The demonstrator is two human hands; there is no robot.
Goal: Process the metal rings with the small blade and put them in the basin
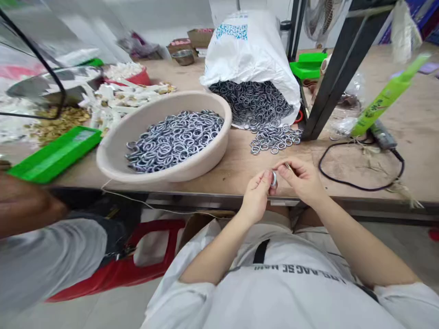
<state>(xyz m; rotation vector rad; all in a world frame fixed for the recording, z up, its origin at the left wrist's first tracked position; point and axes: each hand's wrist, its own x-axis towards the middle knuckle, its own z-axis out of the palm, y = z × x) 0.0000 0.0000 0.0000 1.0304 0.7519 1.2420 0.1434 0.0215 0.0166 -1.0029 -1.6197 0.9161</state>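
Note:
My left hand (256,194) pinches a silvery metal ring (274,179) between thumb and fingers, just past the table's front edge. Close beside it, my right hand (305,180) is closed with fingertips together on a thin metal piece (288,167); its full shape is hidden by the fingers. A loose pile of metal rings (274,138) lies on the table beyond my hands. It spills from the mouth of a white sack (247,57) lying on its side. To the left, a large beige basin (224,148) holds many more of these rings.
A black metal post (338,75) rises right of the sack. A black cable (356,185) loops at the right near a green packet (380,100). At left are a green tray (56,153), piled white and tan pieces (113,98), and another person's blurred arm (27,205).

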